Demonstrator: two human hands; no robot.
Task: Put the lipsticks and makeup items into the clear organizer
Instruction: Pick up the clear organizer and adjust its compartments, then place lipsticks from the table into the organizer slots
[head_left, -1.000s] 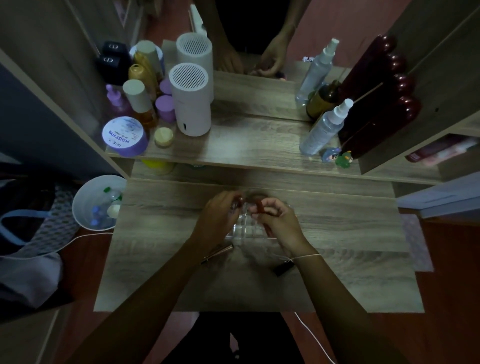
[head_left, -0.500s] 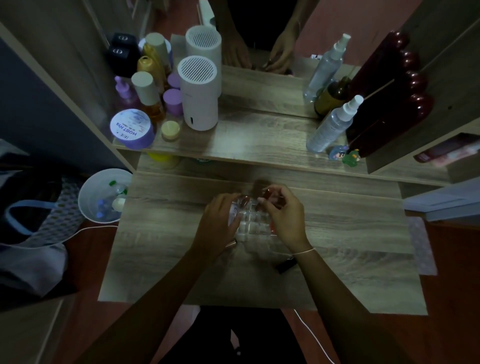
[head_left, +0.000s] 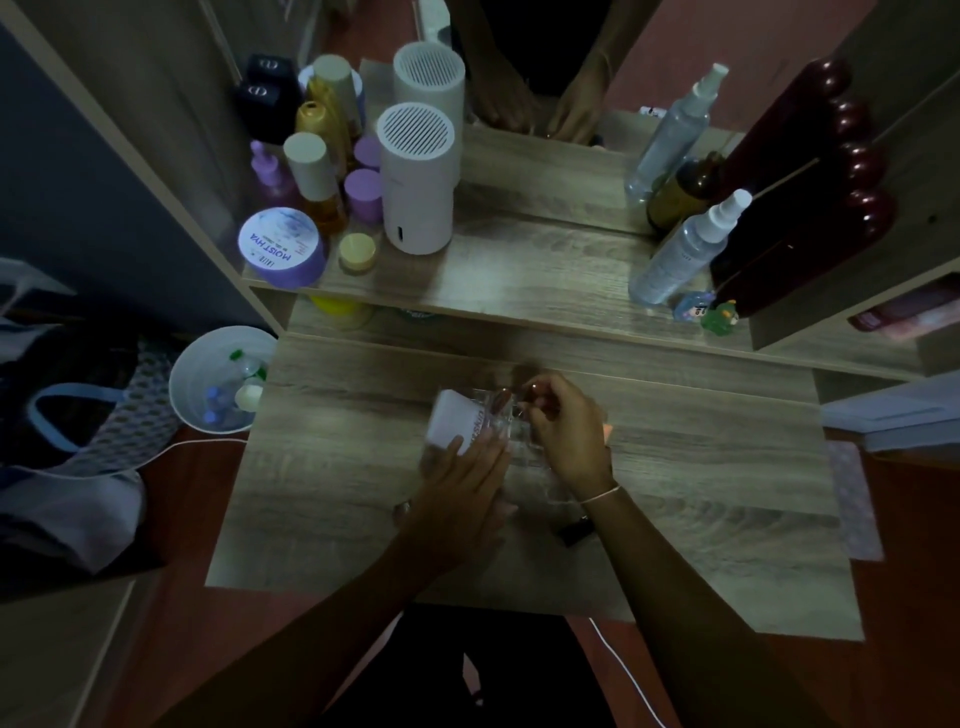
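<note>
A clear organizer (head_left: 514, 441) with small square compartments stands on the wooden table between my hands. My left hand (head_left: 457, 499) holds a white tube (head_left: 454, 423) with pink lettering at the organizer's left side. My right hand (head_left: 566, 431) is closed at the organizer's far right corner, pinching a small dark reddish lipstick (head_left: 535, 387) whose end just shows above my fingers. A dark lipstick (head_left: 574, 531) lies on the table near my right wrist. Part of the organizer is hidden under my hands.
A raised shelf (head_left: 519, 291) behind the table carries a white cylinder device (head_left: 418, 179), a purple jar (head_left: 280, 247), bottles and a spray bottle (head_left: 685, 249). A white bin (head_left: 221, 384) sits left of the table. A white cable (head_left: 623, 670) hangs at the front edge.
My left hand now holds a white tube at the organizer's left side; earlier no tube showed. My right hand stays at the organizer's far edge. The camera view shifted slightly.
</note>
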